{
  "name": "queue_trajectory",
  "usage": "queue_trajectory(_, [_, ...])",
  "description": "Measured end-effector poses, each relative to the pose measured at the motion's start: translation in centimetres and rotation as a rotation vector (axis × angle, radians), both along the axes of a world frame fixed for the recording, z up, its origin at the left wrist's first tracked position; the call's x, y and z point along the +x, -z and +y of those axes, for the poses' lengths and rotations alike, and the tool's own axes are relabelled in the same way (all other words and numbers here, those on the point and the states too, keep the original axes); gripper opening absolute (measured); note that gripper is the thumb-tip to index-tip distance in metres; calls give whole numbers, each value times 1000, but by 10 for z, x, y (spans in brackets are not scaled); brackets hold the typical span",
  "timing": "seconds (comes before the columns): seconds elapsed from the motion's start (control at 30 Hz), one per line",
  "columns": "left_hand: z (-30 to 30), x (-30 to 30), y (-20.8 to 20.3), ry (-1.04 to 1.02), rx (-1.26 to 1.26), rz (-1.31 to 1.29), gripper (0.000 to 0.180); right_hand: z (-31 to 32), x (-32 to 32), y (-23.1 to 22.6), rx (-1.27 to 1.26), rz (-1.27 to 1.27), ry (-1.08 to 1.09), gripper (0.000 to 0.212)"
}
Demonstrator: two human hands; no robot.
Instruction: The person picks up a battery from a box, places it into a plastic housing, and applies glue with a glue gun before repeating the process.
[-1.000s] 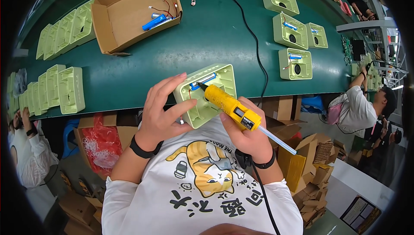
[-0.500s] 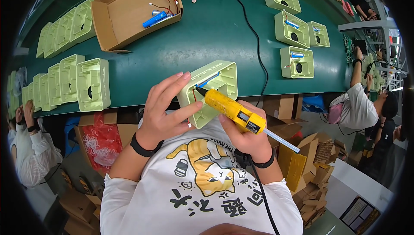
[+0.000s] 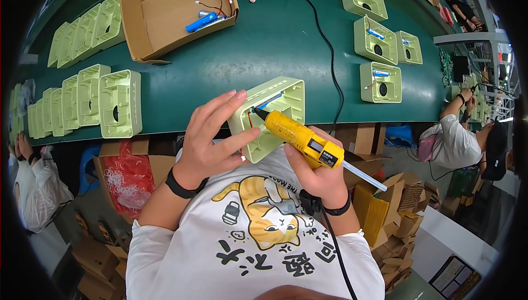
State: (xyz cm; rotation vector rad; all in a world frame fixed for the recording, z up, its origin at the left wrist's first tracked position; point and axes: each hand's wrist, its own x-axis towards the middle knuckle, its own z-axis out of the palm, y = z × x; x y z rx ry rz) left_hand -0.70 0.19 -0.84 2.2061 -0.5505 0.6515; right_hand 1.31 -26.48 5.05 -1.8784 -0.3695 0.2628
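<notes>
My left hand [image 3: 212,135] is closed round the left side of a pale green plastic housing [image 3: 291,102], held tilted at the table's near edge. Inside it, along the upper wall, lies a blue cylindrical battery [image 3: 269,102]; its red wire runs down, and a small white plug shows by my left fingers. My right hand [image 3: 322,176] grips a yellow hot glue gun [image 3: 291,134]. The gun's black nozzle points into the housing beside the battery's left end; whether it touches is hard to tell. A clear glue stick [image 3: 364,177] sticks out of the gun's rear.
A cardboard box [image 3: 148,36] holding blue batteries stands on the green table [image 3: 264,41]. Rows of green housings [image 3: 120,105] line the left. Several housings with batteries [image 3: 380,83] sit at the right. A black cable [image 3: 330,41] crosses the table. Co-workers sit on both sides.
The glue gun has shifted slightly right, its nozzle still at the battery's left end. My left hand keeps its hold on the housing. The view has moved a little.
</notes>
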Motion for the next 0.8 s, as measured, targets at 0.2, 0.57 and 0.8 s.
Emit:
queue_trajectory(0.2, [0, -2, 3, 16, 28, -22, 59, -1, 0, 5, -30, -39, -17, 17])
queue_trajectory(0.57, [-1, -4, 3, -3, -25, 4, 58, -8, -2, 5, -112, -46, 52, 20])
queue_trajectory(0.8, [1, 6, 3, 31, -59, -29, 67, -9, 1, 8, 32, 49, -64, 29])
